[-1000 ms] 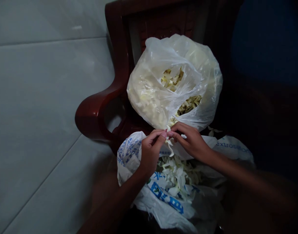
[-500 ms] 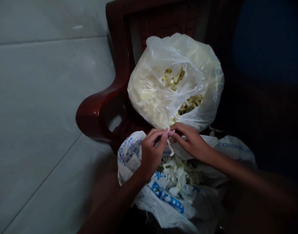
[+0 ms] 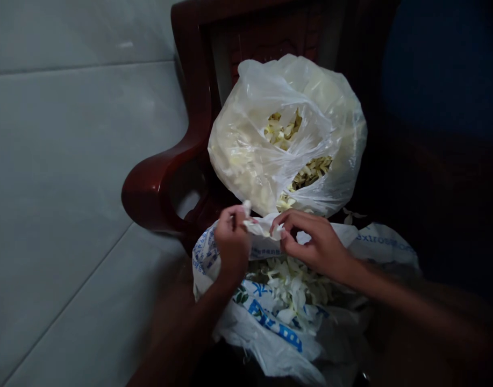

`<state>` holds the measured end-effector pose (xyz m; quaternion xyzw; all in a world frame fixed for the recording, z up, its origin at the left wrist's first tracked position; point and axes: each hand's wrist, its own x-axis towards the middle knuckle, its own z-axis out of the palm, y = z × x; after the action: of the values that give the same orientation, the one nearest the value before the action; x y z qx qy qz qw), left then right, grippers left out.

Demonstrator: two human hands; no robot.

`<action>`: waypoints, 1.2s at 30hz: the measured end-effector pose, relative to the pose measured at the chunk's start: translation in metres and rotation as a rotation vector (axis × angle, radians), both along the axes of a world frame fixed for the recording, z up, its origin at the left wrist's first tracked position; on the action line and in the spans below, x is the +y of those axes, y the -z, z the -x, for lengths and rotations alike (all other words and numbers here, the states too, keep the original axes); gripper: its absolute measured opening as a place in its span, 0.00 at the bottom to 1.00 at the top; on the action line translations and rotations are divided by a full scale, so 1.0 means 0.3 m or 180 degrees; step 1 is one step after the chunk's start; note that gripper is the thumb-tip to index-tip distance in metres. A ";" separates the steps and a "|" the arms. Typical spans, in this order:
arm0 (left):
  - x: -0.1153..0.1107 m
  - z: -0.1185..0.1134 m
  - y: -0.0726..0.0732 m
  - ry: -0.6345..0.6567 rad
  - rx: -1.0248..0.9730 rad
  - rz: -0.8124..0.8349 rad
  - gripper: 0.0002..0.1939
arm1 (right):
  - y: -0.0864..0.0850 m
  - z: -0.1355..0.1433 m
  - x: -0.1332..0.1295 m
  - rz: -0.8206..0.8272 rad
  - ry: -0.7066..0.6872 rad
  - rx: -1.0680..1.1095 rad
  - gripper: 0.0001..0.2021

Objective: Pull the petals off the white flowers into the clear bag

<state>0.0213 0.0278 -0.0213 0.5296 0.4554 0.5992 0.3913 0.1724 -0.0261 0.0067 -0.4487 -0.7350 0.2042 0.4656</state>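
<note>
The left hand (image 3: 233, 236) and right hand (image 3: 311, 239) pinch white petals (image 3: 266, 227) above an open bag (image 3: 262, 336) of blossoms (image 3: 294, 285), beside a fuller bag (image 3: 250, 134) on a chair (image 3: 149, 183).

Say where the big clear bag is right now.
In the head view, the big clear bag sits on the red chair, right of its curved armrest, just beyond the right hand.

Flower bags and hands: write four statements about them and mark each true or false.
1. The printed bag has blue lettering. True.
2. The translucent bag is fully closed. False: flowers show through two openings.
3. The wooden armrest is left of the translucent bag. True.
4. The left hand lies on the armrest. False: it is beside the right hand, with pale flower pieces between them.
</note>
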 end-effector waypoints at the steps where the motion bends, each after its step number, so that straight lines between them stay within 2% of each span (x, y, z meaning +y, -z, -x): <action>1: 0.031 0.016 -0.002 -0.0153 -0.0374 0.0083 0.06 | -0.008 -0.001 -0.007 -0.0121 0.0070 0.0126 0.06; 4: 0.122 0.069 -0.012 -0.0685 -0.1183 0.0207 0.07 | -0.028 -0.034 -0.013 -0.0379 0.0661 0.0775 0.07; 6: 0.153 0.092 -0.017 -0.0769 -0.1359 0.0356 0.06 | -0.037 -0.073 -0.002 -0.0403 0.0913 0.1250 0.09; 8: 0.150 0.093 -0.015 -0.0610 -0.1233 0.0470 0.06 | -0.042 -0.107 0.014 -0.0174 0.0793 0.1091 0.12; 12: 0.063 0.040 0.000 -0.0002 -0.0468 0.0319 0.10 | -0.040 -0.102 0.034 0.0461 0.0345 -0.0126 0.17; 15: -0.022 -0.009 0.007 0.0335 0.0259 0.0011 0.10 | -0.024 -0.051 0.036 0.0637 0.0033 -0.0107 0.09; 18: -0.077 -0.037 0.009 0.0733 0.0670 -0.0350 0.09 | -0.004 -0.019 0.039 0.0711 -0.0135 0.0109 0.10; 20: -0.090 -0.041 0.011 0.0941 0.0661 -0.0455 0.10 | 0.006 -0.018 0.042 0.0682 -0.0041 0.0226 0.11; 24: -0.088 -0.036 0.015 0.1101 0.0535 -0.0449 0.11 | 0.012 -0.028 0.047 0.0620 0.0145 0.0409 0.10; 36: -0.076 -0.031 0.012 0.1065 0.0334 -0.0343 0.10 | 0.025 -0.043 0.045 0.0471 -0.0081 0.0172 0.08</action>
<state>0.0306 0.0050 -0.0248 0.6487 0.3480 0.5208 0.4323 0.1852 -0.0126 -0.0007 -0.4668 -0.7107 0.2760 0.4481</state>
